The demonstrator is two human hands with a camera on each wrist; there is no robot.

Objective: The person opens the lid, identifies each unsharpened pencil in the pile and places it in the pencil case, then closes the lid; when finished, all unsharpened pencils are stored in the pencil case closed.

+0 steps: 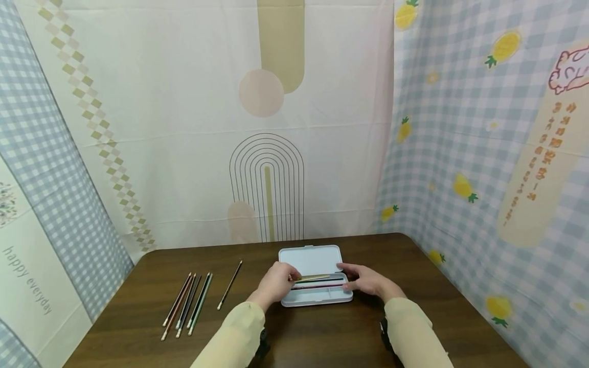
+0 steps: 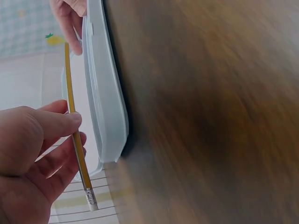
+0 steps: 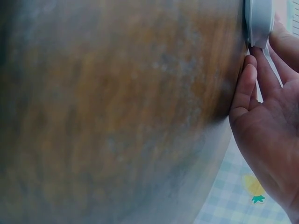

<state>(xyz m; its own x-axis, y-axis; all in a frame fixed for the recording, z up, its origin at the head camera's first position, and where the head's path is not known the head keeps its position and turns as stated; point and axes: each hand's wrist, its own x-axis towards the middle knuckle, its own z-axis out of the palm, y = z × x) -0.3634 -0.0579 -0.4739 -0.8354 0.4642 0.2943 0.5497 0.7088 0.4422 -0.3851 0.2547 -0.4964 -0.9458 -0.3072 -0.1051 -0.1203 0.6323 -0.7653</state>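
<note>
In the head view my left hand [image 1: 277,281] is over the left side of a pale blue pencil case [image 1: 317,302], whose lid stands open at the back. It pinches a yellow pencil [image 2: 80,154] between thumb and fingers; the left wrist view shows its white eraser end. The pencil lies slantwise above the case. My right hand [image 1: 368,281] holds the case's right side, thumb on the near rim and fingers toward the lid [image 1: 310,259]. Inside the case a red pencil [image 1: 317,286] and a dark one lie lengthwise.
Several pencils [image 1: 198,301] lie side by side at the left of the dark wooden table [image 1: 313,342], eraser ends toward me. A single pencil [image 1: 230,284] lies between them and the case. Patterned cloth [image 1: 184,102] hangs behind the table and at both sides.
</note>
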